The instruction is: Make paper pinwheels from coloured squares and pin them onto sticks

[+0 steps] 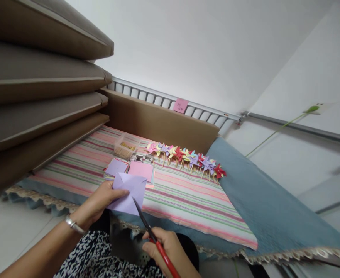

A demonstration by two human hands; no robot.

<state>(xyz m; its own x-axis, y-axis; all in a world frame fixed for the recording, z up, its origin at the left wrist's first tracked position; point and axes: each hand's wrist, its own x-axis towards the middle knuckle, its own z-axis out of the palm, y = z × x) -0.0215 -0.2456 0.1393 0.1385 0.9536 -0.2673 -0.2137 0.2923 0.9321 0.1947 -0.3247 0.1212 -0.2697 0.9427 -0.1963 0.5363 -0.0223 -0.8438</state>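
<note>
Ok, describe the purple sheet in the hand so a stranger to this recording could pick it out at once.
Start from the striped cloth and look to its near edge, left of centre. There the left hand grips the purple sheet, with red-handled scissors in the right hand beside it. Unlike the purple stack and pink stack lying behind it, this sheet is hand-held.

Plain silver bangle [75, 225] and clothing [84, 251] in black-and-white lettered print.

1. I see pinwheels [178, 153] on the cloth [193, 200], right of the container [118, 150].
2. Before the container sit paper stacks [141, 170]; before those, the sheet [136, 186].
3. Cushions [42, 71] stand left, a board [158, 119] behind.
</note>
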